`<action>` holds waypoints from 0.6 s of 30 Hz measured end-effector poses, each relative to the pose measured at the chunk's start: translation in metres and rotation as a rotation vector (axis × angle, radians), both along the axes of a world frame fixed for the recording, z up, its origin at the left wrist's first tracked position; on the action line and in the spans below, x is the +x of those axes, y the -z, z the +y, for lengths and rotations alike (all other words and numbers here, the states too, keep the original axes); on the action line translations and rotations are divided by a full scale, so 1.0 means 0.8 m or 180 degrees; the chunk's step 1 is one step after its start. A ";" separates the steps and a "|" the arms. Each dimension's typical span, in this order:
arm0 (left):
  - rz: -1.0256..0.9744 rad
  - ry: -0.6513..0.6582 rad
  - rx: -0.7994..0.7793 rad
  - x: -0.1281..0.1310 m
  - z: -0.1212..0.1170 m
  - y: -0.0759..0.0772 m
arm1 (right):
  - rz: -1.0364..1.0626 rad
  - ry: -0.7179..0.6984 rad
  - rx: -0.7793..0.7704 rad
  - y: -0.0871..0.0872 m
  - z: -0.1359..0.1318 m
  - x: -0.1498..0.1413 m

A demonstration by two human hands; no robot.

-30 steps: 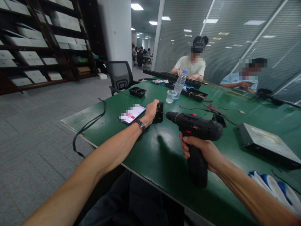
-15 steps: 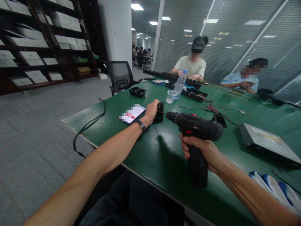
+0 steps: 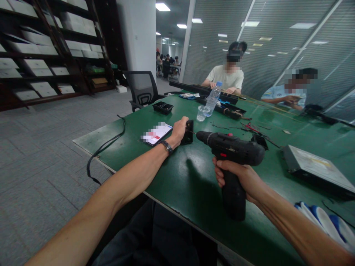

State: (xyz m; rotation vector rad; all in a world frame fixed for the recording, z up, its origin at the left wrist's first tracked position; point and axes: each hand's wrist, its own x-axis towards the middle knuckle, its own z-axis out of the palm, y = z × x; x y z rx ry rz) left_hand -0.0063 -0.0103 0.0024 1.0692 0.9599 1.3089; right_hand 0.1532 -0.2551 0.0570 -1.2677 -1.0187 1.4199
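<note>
In my right hand [image 3: 235, 175] is a black cordless drill [image 3: 235, 147], gripped by its handle with the chuck facing left. A thin bit runs from the chuck to a small black plastic tray [image 3: 189, 135]; whether the tip is inside the tray's wall I cannot tell. My left hand [image 3: 179, 130] is closed on the tray's left side and holds it up on its edge on the green table [image 3: 172, 173]. Just left of that hand lies a phone [image 3: 158, 133] with its screen lit.
Beyond my hands stand a plastic cup [image 3: 202, 113] and a water bottle [image 3: 213, 99]. A black two-part tray [image 3: 163, 107] sits farther left. At right are a metal-topped box [image 3: 318, 168] and blue-white gloves [image 3: 323, 221]. Two people [image 3: 226, 77] sit across the table.
Almost nothing differs. The whole view has shifted very slightly, while both hands, the drill and the tray keep their positions relative to each other.
</note>
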 end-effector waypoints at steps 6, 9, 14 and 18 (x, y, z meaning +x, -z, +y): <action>0.0002 0.0027 0.0067 0.000 0.000 0.000 | 0.0005 -0.0030 -0.0020 0.002 0.000 0.002; 0.0015 0.0040 0.0042 -0.001 -0.002 -0.001 | 0.0007 -0.0027 0.0013 0.001 0.000 0.001; 0.0022 0.0002 0.0008 -0.002 0.000 -0.001 | 0.0016 0.0006 0.0009 0.001 0.002 0.000; 0.0043 -0.0016 0.0067 -0.001 0.002 0.001 | 0.0005 -0.0063 0.0033 0.005 0.003 0.003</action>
